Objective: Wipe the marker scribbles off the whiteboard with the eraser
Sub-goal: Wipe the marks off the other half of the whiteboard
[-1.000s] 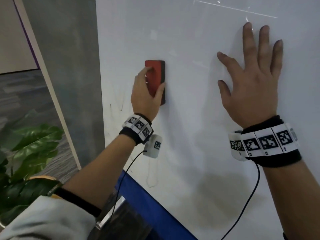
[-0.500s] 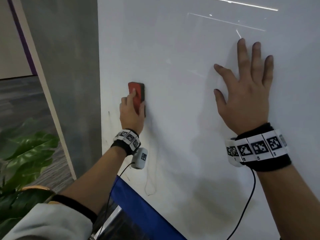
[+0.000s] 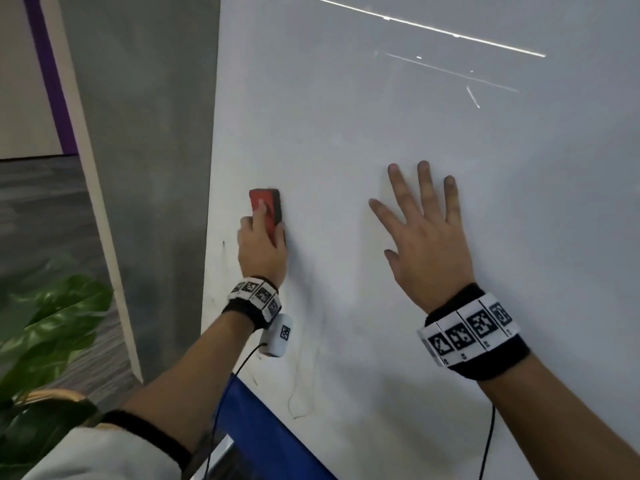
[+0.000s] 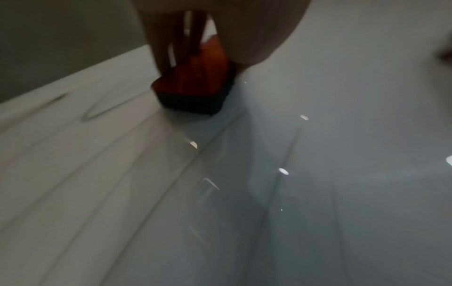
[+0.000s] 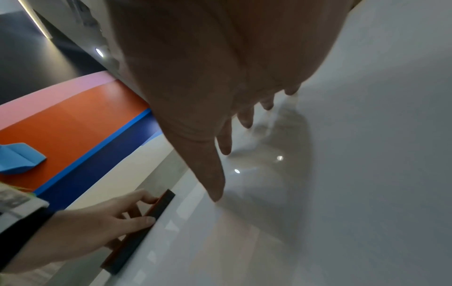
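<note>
1. Head view shows the left hand (image 3: 262,249) gripping the eraser (image 3: 266,208), thumb on one long side and fingers on the other, pressing it against the whiteboard (image 3: 346,133) near the board's left edge.
2. The right hand (image 3: 424,237) is released: fingers straight and spread, resting on the board well to the right of the eraser and holding nothing.
3. The eraser is a small block with a red back and a dark wiping pad; the left wrist view shows the pad face against the board. It looks light, and the pad is probably soft enough to give a little under pressure.
4. Holding it by the two long sides, as it is held now, seems the sound grip, since it leaves the pad face free and lets the palm push flat.
5. The board surface is glossy and likely slick, so the block should slide easily; uneven pressure could tip it onto an edge.
6. Thin marker scribbles (image 3: 298,400) remain below the left wrist, with fainter strokes near the left edge, so wiping looks unfinished.
</note>
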Demonstrator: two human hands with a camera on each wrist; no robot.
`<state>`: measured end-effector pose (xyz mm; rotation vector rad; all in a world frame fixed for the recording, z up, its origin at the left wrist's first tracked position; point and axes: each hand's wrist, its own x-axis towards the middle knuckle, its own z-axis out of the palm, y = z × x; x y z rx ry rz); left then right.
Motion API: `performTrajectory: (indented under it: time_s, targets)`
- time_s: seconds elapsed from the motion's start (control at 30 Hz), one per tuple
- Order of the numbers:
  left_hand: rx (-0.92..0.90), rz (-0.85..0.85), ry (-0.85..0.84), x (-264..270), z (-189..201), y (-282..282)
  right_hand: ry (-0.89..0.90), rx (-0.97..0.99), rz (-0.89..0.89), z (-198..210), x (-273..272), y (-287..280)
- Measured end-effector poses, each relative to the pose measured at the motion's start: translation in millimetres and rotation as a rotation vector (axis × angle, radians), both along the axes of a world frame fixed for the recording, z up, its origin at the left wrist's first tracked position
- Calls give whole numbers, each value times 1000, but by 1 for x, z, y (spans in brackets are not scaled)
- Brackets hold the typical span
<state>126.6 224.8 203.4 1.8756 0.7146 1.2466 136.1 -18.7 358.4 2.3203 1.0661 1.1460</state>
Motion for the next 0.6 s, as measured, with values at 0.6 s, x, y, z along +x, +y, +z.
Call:
performTrajectory:
  time_s: [0.6]
  targets:
    - [-97,20,-50,11,16,19,24,40,13,-9,4,54]
